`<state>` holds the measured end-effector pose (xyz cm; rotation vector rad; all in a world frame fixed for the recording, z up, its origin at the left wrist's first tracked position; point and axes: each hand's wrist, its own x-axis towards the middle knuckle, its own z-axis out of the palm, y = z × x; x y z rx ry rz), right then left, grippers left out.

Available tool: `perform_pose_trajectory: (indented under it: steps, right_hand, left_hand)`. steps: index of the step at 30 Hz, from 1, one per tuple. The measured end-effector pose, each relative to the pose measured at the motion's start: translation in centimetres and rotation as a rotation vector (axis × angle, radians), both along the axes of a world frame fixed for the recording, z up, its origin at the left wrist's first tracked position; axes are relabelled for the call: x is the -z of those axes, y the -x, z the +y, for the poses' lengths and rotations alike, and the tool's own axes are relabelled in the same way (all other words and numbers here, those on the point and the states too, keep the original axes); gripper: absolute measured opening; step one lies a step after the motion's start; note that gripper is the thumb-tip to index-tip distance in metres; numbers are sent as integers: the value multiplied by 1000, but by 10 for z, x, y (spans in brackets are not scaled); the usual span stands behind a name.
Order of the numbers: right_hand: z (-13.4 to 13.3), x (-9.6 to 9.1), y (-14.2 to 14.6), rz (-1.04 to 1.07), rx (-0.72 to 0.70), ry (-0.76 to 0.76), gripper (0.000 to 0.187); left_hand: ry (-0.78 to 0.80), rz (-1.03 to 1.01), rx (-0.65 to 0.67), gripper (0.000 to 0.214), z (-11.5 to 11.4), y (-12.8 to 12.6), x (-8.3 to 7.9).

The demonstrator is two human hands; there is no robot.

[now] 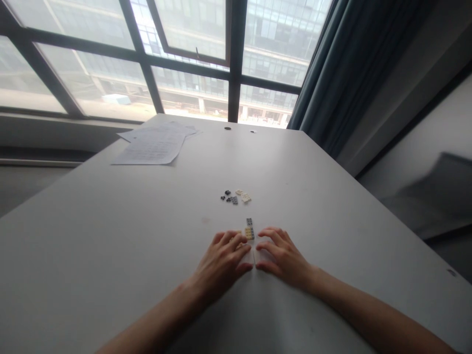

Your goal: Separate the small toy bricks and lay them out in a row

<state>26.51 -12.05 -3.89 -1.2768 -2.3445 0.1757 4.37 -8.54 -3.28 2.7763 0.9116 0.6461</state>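
Note:
My left hand (225, 255) rests low on the white table, its fingers curved and apart. Opposite it, my right hand (283, 253) has a similar pose, thumb and fingers spread. Between and under the fingertips lies a thin, pale flat thing (263, 255) with a line down its middle; its kind is unclear. Just beyond my fingertips sits a tan and grey toy brick piece (250, 233), with a small dark grey brick (249, 221) at its far end. More tan pieces are partly hidden by my left fingers.
Farther out on the table (313, 206) lie several loose dark grey bricks (234, 200) and cream bricks (246, 197). Printed sheets of paper (151, 147) overlap at the far left. Behind the table are a window (195, 29) and a dark curtain (354, 64).

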Motion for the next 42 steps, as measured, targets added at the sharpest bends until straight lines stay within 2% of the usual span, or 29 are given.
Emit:
perform_pose_trajectory:
  steps: [4,7,10,13,25,32,42]
  right_hand:
    - [-3,-2,-5,9,-6,-46,30]
    - [-6,-5,-11,-2,-98,-91,25]
    - [-10,-6,-14,-29,-200,-116,25]
    - [-12,-6,-13,-48,-244,-133,26]
    - [-13,-7,-10,-82,-240,-142,23]
    - [-12,-1,-10,-67,-249,-178,24]
    - [-12,-1,-10,-101,-224,-140,25]
  left_hand:
    - [-55,-15,81,28,-3,8,-2]
    - [-65,-14,155,26,-7,14,-3]
    - [-55,5,181,28,-11,16,-3]
    - [-52,8,190,29,-13,15,0]
    - [-79,8,197,31,-12,13,4]
    - [-107,-2,181,31,-12,13,4]
    - [-88,-9,169,33,-11,13,8]
